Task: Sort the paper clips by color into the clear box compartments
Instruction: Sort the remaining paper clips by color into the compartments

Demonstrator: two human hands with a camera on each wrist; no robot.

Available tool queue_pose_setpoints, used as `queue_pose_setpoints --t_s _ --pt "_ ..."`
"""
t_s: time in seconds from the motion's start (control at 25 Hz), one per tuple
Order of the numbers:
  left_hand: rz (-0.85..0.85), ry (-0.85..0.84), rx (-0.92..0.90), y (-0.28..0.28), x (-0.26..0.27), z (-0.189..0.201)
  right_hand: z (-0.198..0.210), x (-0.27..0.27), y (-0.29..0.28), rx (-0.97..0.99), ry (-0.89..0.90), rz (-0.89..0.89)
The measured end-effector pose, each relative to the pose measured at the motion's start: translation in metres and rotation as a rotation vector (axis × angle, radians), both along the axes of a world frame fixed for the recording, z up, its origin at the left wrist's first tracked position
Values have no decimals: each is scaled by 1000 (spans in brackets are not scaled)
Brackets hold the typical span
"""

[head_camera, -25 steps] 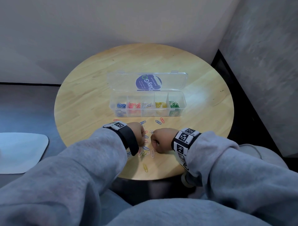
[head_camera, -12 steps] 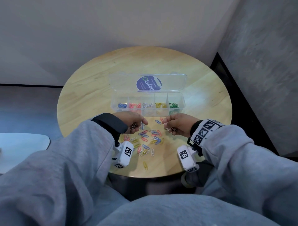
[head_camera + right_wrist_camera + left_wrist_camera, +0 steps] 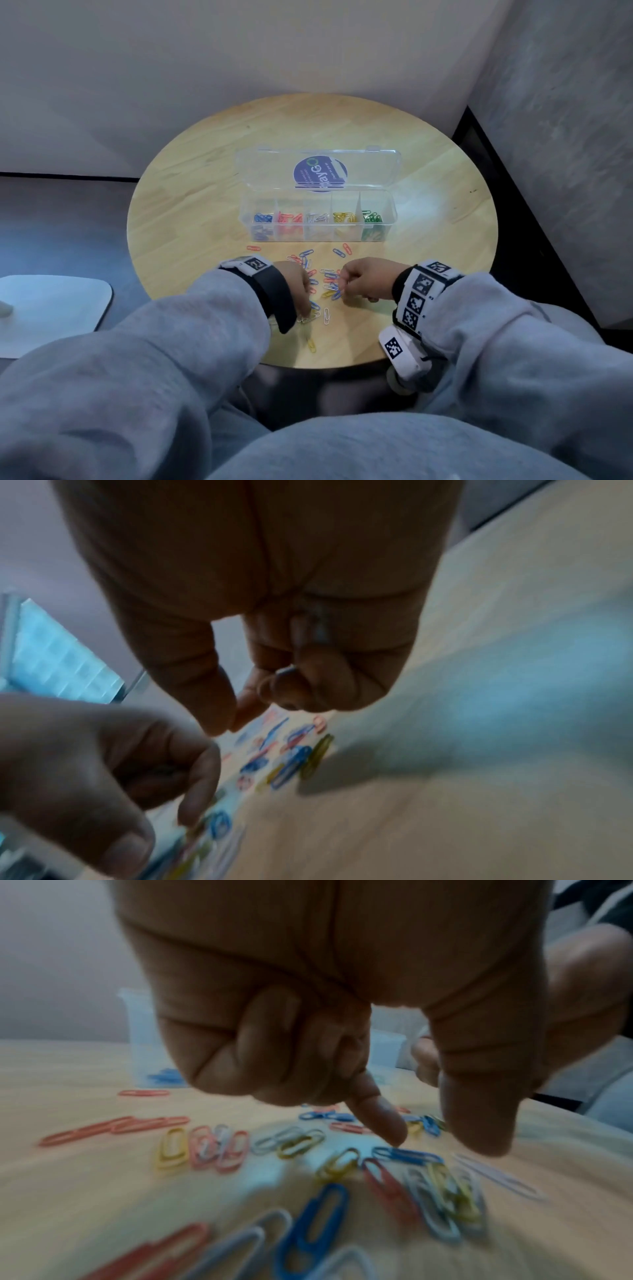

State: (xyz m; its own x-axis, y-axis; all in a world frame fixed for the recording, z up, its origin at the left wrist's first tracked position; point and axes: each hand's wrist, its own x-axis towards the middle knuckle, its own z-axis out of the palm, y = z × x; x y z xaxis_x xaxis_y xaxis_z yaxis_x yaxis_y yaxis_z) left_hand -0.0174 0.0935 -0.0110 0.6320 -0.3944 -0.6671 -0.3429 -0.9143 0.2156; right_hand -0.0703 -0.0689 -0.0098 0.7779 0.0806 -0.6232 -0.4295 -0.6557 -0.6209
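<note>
The clear box (image 3: 318, 236) stands open mid-table, its compartments holding blue (image 3: 262, 218), red (image 3: 289, 218), white (image 3: 317, 217), yellow (image 3: 344, 217) and green (image 3: 372, 217) clips. Loose mixed clips (image 3: 329, 284) lie in front of it. My left hand (image 3: 435, 1145) hovers over them, three fingers curled in. Its index tip touches a blue clip (image 3: 407, 1156) and the thumb stands apart. Whether its palm holds clips is hidden. My right hand (image 3: 226, 725) has thumb and index tips together, and its curled fingers hold a white clip (image 3: 286, 672).
The round wooden table (image 3: 205, 205) sits in a corner, with walls behind and to the right. The box lid (image 3: 318, 169) lies flat behind the box. A lone yellow clip (image 3: 311, 345) lies near the front edge. A pale board (image 3: 51, 308) lies left of the table.
Half a second ago both hands were up near the box with wrists turned over. Now they have drawn back over the loose clips, knuckles up, much as they were a second ago.
</note>
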Motion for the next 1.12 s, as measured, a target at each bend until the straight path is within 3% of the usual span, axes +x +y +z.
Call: queue_pose_setpoints --t_s 0.12,0.44,0.6,0.72,0.88,1.12 --pt "-55 -16 -14 -7 -8 -9 -1 -9 13 -194 -68 157" --pt "-39 -25 -74 -4 -7 -15 -8 -11 25 -289 -126 328" --pt "127 81 -236 13 2 -9 -9 -10 29 -351 -162 402" --pt "214 55 -297 26 17 -3 -10 -9 30 -380 -171 439" --pt "253 -13 -270 37 27 -3 -11 -8 32 -361 -181 436" --pt "155 -84 -221 25 17 -1 -11 -6 35 -408 -179 537"
